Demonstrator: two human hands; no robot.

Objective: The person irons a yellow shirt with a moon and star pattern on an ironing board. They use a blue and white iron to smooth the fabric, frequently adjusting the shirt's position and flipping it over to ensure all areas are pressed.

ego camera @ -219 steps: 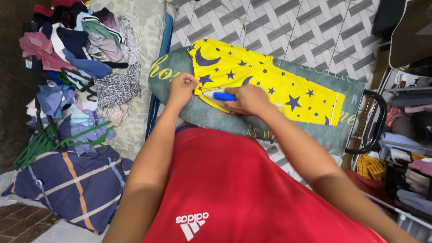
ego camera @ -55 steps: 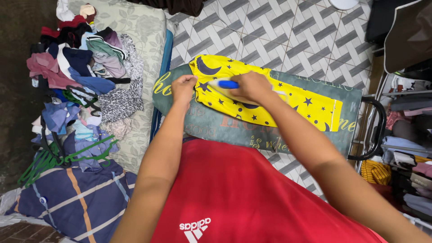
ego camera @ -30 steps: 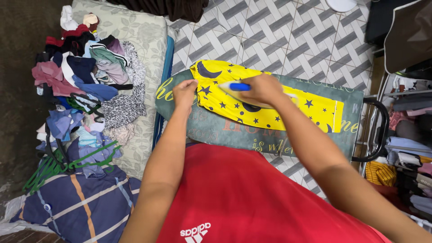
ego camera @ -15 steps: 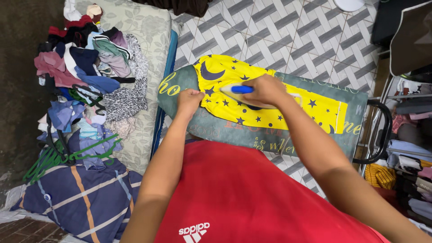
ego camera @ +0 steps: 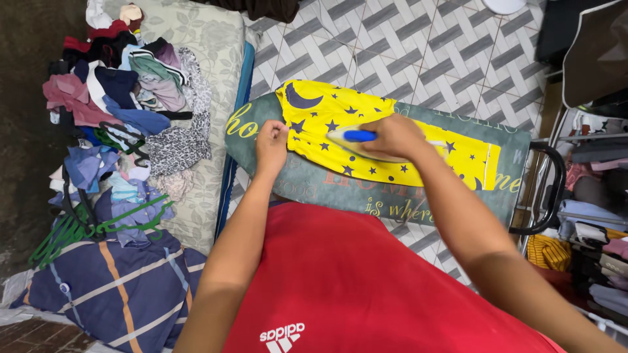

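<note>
A yellow garment [ego camera: 327, 114] with dark blue stars and moons lies flat along a green ironing board [ego camera: 327, 186] with lettering. My right hand [ego camera: 398, 136] grips the blue handle of a white iron [ego camera: 353, 137] pressed on the middle of the garment. My left hand [ego camera: 271, 138] pinches the garment's near left edge, holding it against the board.
A heap of mixed clothes [ego camera: 118, 98] and green hangers [ego camera: 72, 225] covers a floral mattress [ego camera: 203, 39] at the left. A navy striped cloth [ego camera: 111, 287] lies below it. A rack with folded clothes [ego camera: 589, 216] stands at the right. Patterned grey tiles [ego camera: 418, 46] lie beyond the board.
The iron has slid rightward along the garment, from its left end toward the middle. My left hand stays pinching the left edge.
</note>
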